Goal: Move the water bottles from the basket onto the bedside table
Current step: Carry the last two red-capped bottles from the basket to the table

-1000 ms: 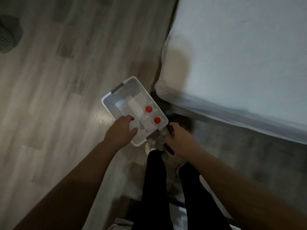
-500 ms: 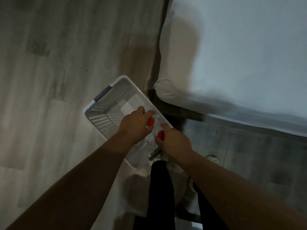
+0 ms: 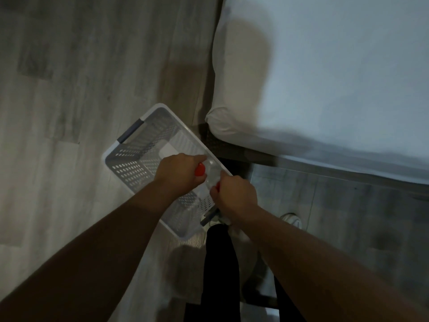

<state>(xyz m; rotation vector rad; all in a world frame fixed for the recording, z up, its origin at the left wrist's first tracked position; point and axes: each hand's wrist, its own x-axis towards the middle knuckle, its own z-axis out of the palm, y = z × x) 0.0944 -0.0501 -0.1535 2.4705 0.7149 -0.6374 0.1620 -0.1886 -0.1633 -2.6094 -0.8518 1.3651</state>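
A white perforated basket (image 3: 130, 168) with grey handles stands on the wooden floor beside the bed. Two clear water bottles with red caps lie inside it along its right wall. My left hand (image 3: 178, 173) is closed round the neck of the left bottle (image 3: 200, 170), whose red cap shows by my fingers. My right hand (image 3: 234, 194) is closed round the neck of the right bottle (image 3: 212, 176); only a sliver of its red cap shows. Both bottles' lower parts are mostly hidden by my hands. The bedside table is out of view.
A bed with a white sheet (image 3: 325, 77) fills the upper right, its dark frame (image 3: 255, 156) close to the basket. My legs in black trousers (image 3: 220, 263) and a white shoe (image 3: 292, 219) are below the basket. Wooden floor (image 3: 69, 89) spreads to the left.
One second ago my hands held the basket's near rim and handle. They have moved into the basket and closed on the two bottle necks. The camera view has come closer.
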